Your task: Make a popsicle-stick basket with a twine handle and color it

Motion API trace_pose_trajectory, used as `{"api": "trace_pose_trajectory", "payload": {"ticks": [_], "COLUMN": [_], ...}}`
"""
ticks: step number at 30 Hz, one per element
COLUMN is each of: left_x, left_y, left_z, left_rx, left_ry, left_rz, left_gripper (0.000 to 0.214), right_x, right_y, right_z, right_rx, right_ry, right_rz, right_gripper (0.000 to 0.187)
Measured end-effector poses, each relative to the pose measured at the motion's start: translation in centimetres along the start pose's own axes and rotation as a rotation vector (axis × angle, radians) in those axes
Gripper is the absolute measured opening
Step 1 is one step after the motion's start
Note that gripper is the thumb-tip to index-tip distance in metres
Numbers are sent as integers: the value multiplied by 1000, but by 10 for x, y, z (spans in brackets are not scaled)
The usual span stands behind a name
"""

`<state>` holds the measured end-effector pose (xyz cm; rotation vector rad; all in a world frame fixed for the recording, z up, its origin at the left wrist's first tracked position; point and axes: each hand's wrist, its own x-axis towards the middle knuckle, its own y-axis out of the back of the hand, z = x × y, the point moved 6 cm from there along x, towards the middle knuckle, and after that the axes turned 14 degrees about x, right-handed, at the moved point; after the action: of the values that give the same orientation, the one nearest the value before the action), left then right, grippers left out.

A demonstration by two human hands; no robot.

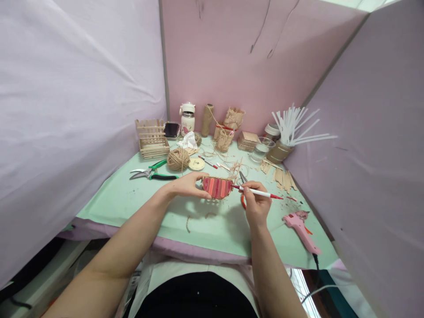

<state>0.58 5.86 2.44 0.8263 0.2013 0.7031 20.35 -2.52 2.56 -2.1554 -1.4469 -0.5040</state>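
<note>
Between the thumb and fingers of my left hand (190,185) is a small half-round piece (217,187) striped in reds and pinks, with a brown edge; its exact kind I cannot tell. My right hand (256,203) grips a white marker (258,192) with red ends, its tip at the right edge of the striped piece. Partly behind my right hand lies a pair of scissors (243,177) with orange handles. Left of my left hand are green-and-black pruning shears (159,172) and a ball of twine (178,159).
A pink glue gun (303,232) lies at the right with its cord over the edge. Farther back stand a wooden stick basket (154,148), a white bottle (187,120), a water bowl (261,150) and a pot of white sticks (280,152). Flat wooden sticks (285,179) lie scattered nearby.
</note>
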Motion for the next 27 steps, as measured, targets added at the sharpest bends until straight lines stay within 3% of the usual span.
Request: {"api": "trace_pose_trajectory", "payload": {"ticks": [27], "left_x": [0], "left_y": [0], "left_z": [1], "left_rx": [29], "left_ry": [-13], "left_rz": [4], "left_gripper": [56], "right_x": [1], "right_y": [-1], "right_z": [5], "right_rx": [58], "right_ry": [3], "right_rz": [-61], "right_gripper": [11]}}
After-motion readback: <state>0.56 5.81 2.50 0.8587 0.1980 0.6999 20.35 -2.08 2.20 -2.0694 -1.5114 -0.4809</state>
